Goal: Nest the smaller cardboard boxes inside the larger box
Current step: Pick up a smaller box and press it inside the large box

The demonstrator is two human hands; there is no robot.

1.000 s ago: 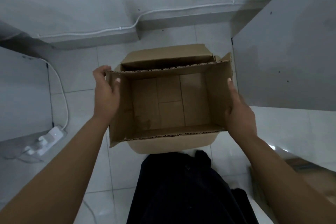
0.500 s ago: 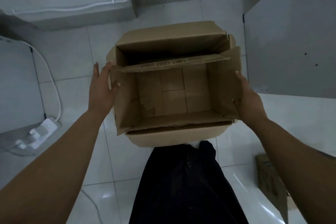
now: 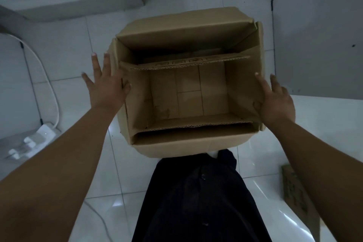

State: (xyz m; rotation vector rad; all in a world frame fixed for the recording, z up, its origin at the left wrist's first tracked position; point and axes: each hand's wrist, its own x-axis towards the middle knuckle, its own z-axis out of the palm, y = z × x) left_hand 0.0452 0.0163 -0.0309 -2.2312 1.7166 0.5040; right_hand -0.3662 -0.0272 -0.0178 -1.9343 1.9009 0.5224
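A large open cardboard box (image 3: 184, 23) stands on the tiled floor in front of me. A smaller open cardboard box (image 3: 188, 94) sits inside it, low against the near wall, with a gap left at the far side. My left hand (image 3: 107, 86) lies flat beside the left wall, fingers spread, thumb touching the rim. On the opposite side, my right hand (image 3: 277, 102) rests against the right wall with fingers extended and the thumb at the smaller box's edge. Neither hand grips anything.
Another piece of cardboard (image 3: 294, 192) lies on the floor at the lower right. A white power strip (image 3: 33, 141) with a cable (image 3: 49, 76) sits at the left. A grey panel (image 3: 318, 35) rises close on the right. My dark trousers (image 3: 196, 202) fill the bottom centre.
The smaller box has gone down into the larger box. Both hands have let go of its side walls and opened, with the left hand's fingers now spread outside the box.
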